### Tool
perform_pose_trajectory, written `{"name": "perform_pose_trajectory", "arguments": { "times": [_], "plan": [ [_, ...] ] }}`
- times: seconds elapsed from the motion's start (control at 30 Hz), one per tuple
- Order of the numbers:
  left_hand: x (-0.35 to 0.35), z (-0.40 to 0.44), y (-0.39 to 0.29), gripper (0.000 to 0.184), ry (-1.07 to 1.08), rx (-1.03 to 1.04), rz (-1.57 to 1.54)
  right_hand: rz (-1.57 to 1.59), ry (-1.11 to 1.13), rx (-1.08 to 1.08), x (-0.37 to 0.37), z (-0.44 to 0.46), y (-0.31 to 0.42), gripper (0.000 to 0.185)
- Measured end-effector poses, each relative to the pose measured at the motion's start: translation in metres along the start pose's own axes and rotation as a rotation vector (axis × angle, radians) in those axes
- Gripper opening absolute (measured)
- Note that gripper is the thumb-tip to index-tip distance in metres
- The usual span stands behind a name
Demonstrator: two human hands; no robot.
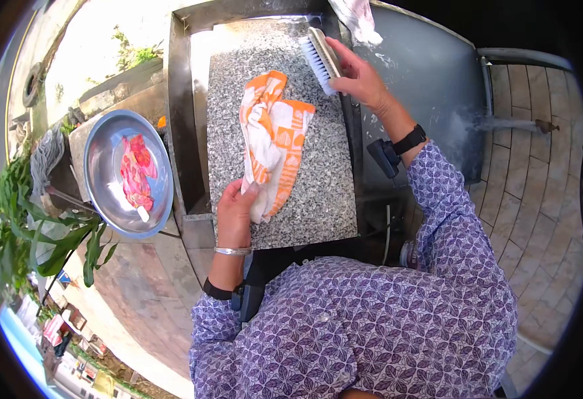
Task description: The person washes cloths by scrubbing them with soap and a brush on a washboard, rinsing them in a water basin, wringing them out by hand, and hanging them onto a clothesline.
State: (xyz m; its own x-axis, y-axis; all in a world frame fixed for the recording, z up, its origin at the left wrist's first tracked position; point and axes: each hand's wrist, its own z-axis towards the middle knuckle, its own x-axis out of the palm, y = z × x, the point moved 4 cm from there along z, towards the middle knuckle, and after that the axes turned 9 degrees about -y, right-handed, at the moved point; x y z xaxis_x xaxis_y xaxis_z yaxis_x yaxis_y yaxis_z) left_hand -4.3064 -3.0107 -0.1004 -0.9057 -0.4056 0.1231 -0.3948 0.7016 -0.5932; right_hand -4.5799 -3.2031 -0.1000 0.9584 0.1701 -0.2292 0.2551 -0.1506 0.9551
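An orange and white patterned towel [279,143] lies crumpled on a speckled granite slab [321,203]. At the towel's lower left edge, my left hand [233,211] pinches the cloth between thumb and fingers. My right hand [359,76] grips a scrub brush [321,61] by its pale back. The brush is raised at the slab's upper right, apart from the towel, with its light blue bristles facing left.
Right of the slab is a grey basin of water [431,73], with a running tap [545,126] beyond it. White cloth [358,20] hangs over the basin's far edge. On the left, a metal bowl [99,189] holds a red-pink cloth [136,169] near leafy plants [59,246].
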Motion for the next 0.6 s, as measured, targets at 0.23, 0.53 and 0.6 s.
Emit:
{"name": "perform_pose_trajectory", "arguments": {
  "times": [0.23,0.53,0.6],
  "plan": [
    [0.037,0.019,-0.036,0.021,-0.099,0.678,1.026,0.121,0.020,0.262,-0.015,-0.020,-0.024,0.073],
    [0.143,-0.025,-0.132,0.032,0.400,0.526,-0.427,-1.387,-0.410,0.095,-0.104,-0.119,-0.097,0.076],
    [0.127,-0.029,-0.122,0.047,0.342,0.560,-0.325,-1.076,-0.343,0.461,-0.127,-0.105,-0.115,0.075]
  ]
}}
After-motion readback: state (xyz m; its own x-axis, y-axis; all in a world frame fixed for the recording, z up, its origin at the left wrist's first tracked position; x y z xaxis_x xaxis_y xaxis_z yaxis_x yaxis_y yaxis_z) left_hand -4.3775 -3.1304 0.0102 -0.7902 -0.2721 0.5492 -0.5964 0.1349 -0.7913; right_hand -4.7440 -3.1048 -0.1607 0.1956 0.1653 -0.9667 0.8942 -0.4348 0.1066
